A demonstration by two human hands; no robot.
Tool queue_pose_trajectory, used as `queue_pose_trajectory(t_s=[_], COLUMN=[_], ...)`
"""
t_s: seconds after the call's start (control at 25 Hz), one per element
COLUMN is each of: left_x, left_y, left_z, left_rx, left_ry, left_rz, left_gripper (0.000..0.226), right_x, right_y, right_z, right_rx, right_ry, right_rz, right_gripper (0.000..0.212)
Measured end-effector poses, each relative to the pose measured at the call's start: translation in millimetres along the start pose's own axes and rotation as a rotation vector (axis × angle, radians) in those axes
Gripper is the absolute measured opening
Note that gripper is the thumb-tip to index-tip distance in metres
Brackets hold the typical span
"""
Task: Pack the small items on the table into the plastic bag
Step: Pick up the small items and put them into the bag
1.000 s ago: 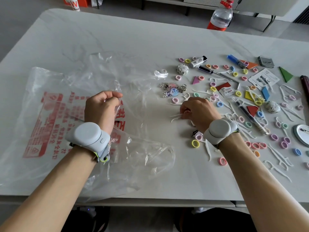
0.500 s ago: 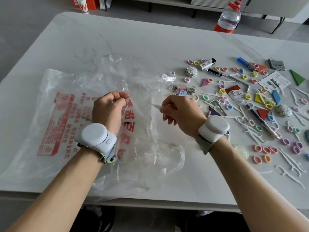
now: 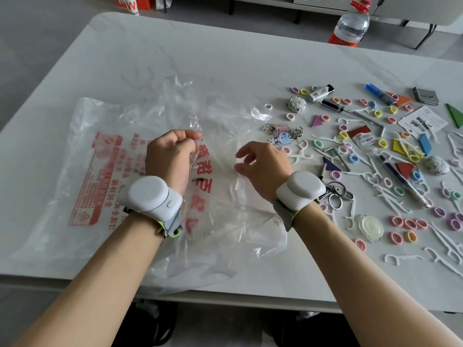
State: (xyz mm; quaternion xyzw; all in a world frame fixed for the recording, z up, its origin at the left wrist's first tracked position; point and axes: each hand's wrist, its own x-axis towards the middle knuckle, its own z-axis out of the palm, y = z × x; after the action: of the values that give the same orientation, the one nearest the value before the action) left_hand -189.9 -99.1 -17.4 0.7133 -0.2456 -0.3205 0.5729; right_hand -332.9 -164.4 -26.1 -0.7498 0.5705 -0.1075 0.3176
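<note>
Plastic pinched in left hand (image 3: 168, 156) at centre: lift bag (image 3: 100, 176) mouth wider. With right hand (image 3: 265, 166) loose-fingered, apparently empty above opening, reach for items (image 3: 360, 137) scattered right, gathering several together.

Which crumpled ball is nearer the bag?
The left ball, beside the white tube, close to the bag; the right ball lies far off by the red triangle.

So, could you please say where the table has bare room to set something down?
Bare: the far table stretch between the plastic bag and the bottle, and the near edge beneath the right forearm. Crowded: everything right of the keychain, strewn with rings and floss picks.
</note>
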Motion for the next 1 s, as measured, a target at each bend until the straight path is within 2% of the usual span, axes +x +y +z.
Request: queue_pose_trajectory(t_s=[0.04,0.12,0.2,0.52,0.72,0.84,1.0], left_x=[-1.4,-4.1,-6.5,-21.6,-30.8,-32.0,-34.1], left_y=[1.7,4.8,4.3,5.6,8.5,8.2,8.1], left_z=[1.3,4.9,10.7,37.1,49.3,53.1,57.5], left_rx=[0.003,-0.007,-0.007,0.027,0.061,0.08,0.115], left_ry=[-0.006,-0.02,-0.03,-0.079,-0.067,-0.05,-0.033], left_rz=[0.011,0.016,0.003,-0.025,-0.034,-0.035,-0.031], left_gripper=[0.024,0.028,0.033,0.04,0.044,0.044,0.045], right_x=[-3.7,-12.1,-19.5,-24.7,-44.1,-62.6,-70.4], right_y=[5.1,5.1,4.0,43.0,84.1,95.7,96.4], right_z=[-1.9,3.8,12.9,-28.8,-87.8,-91.7,-81.2], right_rx=[-0.092,-0.106,-0.102,-0.122,-0.448,-0.516,-0.495], right_ry=[-0.013,-0.109,-0.173,-0.092,-0.039,-0.109,-0.042], right_rz=[0.042,0.065,0.019,0.029,0.194,0.262,0.199], right_gripper=[0.027,0.037,0.033,0.019,0.011,0.035,0.045])
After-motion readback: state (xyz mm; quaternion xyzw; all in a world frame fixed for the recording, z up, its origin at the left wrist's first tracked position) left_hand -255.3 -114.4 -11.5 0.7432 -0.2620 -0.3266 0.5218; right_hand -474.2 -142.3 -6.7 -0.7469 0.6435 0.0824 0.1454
